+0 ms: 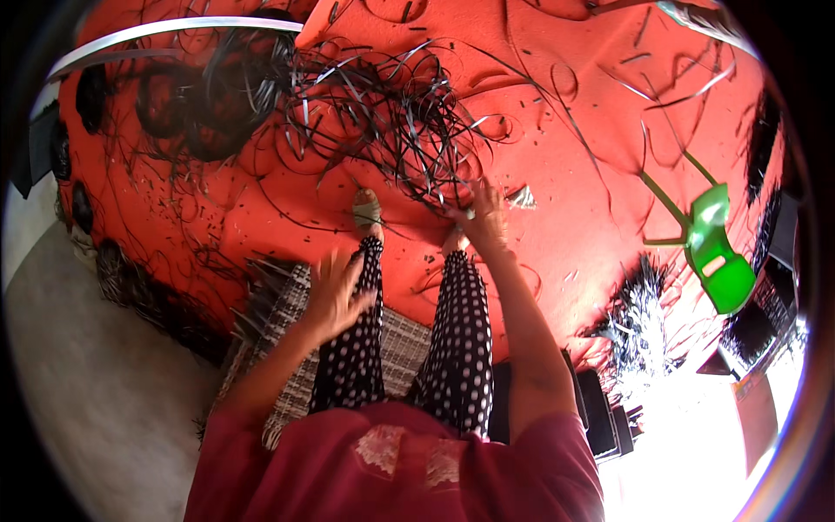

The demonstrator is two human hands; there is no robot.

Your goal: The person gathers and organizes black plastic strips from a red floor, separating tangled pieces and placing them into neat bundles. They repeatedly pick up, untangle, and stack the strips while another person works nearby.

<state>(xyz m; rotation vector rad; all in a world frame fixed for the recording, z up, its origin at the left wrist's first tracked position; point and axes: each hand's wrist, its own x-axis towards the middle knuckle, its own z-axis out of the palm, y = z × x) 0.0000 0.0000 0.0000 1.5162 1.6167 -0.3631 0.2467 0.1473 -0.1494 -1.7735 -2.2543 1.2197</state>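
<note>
A large tangle of thin black plastic strips (396, 109) lies in front of my feet on a red floor covering. My right hand (484, 222) reaches down to the near right end of the tangle, its fingers bent around some strips there. The fingertips are partly lost among the strips. Over my left knee, my left hand (335, 297) hovers with its fingers spread and nothing in them. Beneath my legs is a black-and-white woven piece (402, 324), with loose strip ends sticking out at its left edge.
At the right a green plastic chair (715, 248) lies tipped over. A heap of strip ends (642, 317) is near it. A pale curved band (174, 28) crosses the far left above darker coils (228, 96). Short black scraps litter the red covering (557, 235).
</note>
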